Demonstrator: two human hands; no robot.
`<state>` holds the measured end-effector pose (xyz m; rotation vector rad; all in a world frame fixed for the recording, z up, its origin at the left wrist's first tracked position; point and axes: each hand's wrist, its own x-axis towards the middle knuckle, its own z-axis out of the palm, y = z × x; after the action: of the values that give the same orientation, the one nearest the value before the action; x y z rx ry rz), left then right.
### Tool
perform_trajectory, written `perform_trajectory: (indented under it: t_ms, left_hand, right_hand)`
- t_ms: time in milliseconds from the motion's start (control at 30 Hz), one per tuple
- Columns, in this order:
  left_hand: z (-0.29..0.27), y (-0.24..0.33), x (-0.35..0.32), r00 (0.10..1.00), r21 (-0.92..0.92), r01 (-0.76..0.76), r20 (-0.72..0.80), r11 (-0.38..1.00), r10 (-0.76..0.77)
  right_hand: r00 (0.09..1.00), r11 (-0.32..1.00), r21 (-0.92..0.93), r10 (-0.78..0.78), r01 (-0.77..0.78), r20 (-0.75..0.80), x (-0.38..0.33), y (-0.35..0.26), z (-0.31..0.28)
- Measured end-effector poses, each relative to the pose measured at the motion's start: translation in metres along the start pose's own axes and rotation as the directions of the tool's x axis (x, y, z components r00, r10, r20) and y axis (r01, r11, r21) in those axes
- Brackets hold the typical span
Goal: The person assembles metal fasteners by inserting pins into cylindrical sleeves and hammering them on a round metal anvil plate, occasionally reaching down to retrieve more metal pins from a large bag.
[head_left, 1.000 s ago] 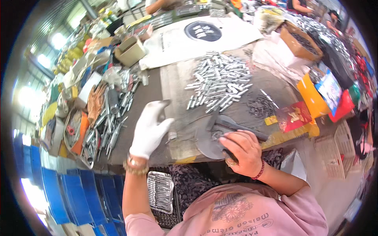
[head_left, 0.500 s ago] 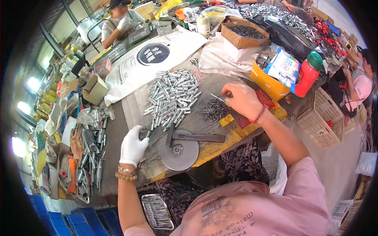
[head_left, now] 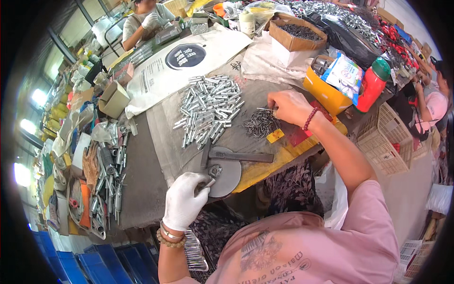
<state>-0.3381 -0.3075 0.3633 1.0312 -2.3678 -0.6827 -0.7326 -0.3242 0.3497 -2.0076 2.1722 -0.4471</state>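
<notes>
Right hand [head_left: 289, 107] shifted onto dark pin pile [head_left: 261, 124], pinching one, gloved left hand [head_left: 185, 204] clamping half-hidden metal piece [head_left: 208, 183]

Gloved left hand [head_left: 185, 204] pinching a metal piece [head_left: 209, 182] at a round disc [head_left: 226, 174]; bare right hand [head_left: 289, 107] picking from dark nails [head_left: 260, 125].

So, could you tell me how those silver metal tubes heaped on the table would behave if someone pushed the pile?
The silver tubes look round and smooth, so they would probably roll and scatter. Loosely heaped, the pile likely slumps sideways. Being metal, they should stay stiff.
</notes>
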Motion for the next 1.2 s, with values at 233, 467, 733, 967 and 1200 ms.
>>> perform_trajectory:
  t_ms: [233,467,733,967,1200]
  left_hand:
    - [0.007,0.005,-0.006,0.997,0.1,-0.047,-0.06,0.994,0.053]
    - [0.014,0.001,-0.016,0.986,0.11,-0.043,-0.158,0.993,0.06]
    - [0.023,0.0,-0.023,0.978,0.084,-0.004,-0.208,0.996,0.021]
    - [0.022,0.007,-0.022,0.972,0.137,0.025,-0.236,0.99,0.008]
    - [0.024,0.002,-0.021,0.974,0.159,0.003,-0.226,0.987,0.033]
  right_hand:
    - [0.999,0.999,0.009,-0.039,0.039,0.026,-0.004,0.004,0.002]
    - [0.989,0.991,0.009,-0.136,0.137,-0.061,-0.024,-0.022,-0.013]
    - [0.807,0.806,0.09,-0.569,0.585,-0.156,-0.085,-0.123,0.015]
    - [0.75,0.756,0.044,-0.639,0.653,-0.17,-0.085,-0.137,0.034]
    - [0.733,0.738,0.034,-0.661,0.674,-0.16,-0.081,-0.135,0.037]
